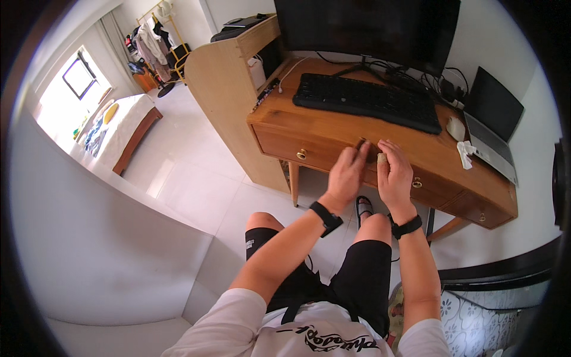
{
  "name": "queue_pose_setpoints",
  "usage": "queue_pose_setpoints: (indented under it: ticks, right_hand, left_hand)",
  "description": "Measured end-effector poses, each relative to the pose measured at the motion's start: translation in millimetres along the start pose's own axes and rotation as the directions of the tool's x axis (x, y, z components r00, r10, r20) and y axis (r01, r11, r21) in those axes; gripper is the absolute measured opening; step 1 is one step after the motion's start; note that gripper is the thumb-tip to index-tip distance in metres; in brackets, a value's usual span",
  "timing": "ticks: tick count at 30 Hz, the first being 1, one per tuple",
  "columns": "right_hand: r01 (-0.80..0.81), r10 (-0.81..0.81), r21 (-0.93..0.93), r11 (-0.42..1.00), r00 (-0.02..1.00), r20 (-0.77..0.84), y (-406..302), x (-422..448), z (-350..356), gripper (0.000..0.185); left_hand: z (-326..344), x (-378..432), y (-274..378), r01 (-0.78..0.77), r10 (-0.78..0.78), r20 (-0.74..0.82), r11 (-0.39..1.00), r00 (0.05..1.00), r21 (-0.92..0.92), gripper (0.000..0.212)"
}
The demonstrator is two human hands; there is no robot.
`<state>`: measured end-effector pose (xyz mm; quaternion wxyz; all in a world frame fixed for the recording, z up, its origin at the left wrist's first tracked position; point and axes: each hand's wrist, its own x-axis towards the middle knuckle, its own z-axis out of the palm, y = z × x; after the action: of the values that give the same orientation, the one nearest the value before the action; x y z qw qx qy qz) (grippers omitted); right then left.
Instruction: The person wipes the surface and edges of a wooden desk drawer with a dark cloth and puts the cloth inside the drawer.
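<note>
Both hands are raised in front of the wooden desk (285,120), near the front edge of its top. My left hand (348,174) has its fingers bent close together; a small dark thing shows at the fingertips, too unclear to name or to tell whether it is held. Just to its right, my right hand (396,172) has its fingers slightly curved and a beige wrap on the thumb tip, with no object visible in it. A narrow gap parts the two hands. Behind them on the desktop lies a black keyboard (366,100).
The desk front has drawers with brass knobs (301,154). A monitor (366,31) stands behind the keyboard, with tangled cables. To the right are a pale mouse (455,129), a crumpled tissue (465,154) and an open laptop (490,140). A wooden side panel (227,98) rises at left.
</note>
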<state>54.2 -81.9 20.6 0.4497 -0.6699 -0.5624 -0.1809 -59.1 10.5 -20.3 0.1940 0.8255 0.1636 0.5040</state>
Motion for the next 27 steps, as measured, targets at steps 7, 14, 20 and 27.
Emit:
queue_pose_setpoints:
  ticks: [7,14,20,27]
  right_hand:
    - [0.102,-0.1,-0.094,0.99,0.995,0.028,3,-13,-1,0.027]
    - [0.086,-0.086,-0.147,0.985,0.996,0.007,-6,-25,10,0.024]
    - [0.068,-0.066,-0.114,0.991,0.998,0.023,-1,-41,5,0.024]
    - [0.061,-0.059,-0.047,0.997,0.997,0.048,-7,-52,9,0.023]
  left_hand:
    - [-36,4,-27,0.197,-0.161,-0.2,0.965,0.966,0.175,0.057]
    - [4,-11,-4,0.112,-0.103,-0.142,0.992,0.984,0.055,0.071]
    - [39,-28,0,0.096,-0.085,-0.095,0.988,0.992,0.12,0.068]
    - [55,-107,-60,-0.017,-0.043,0.156,0.93,0.987,0.366,0.061]
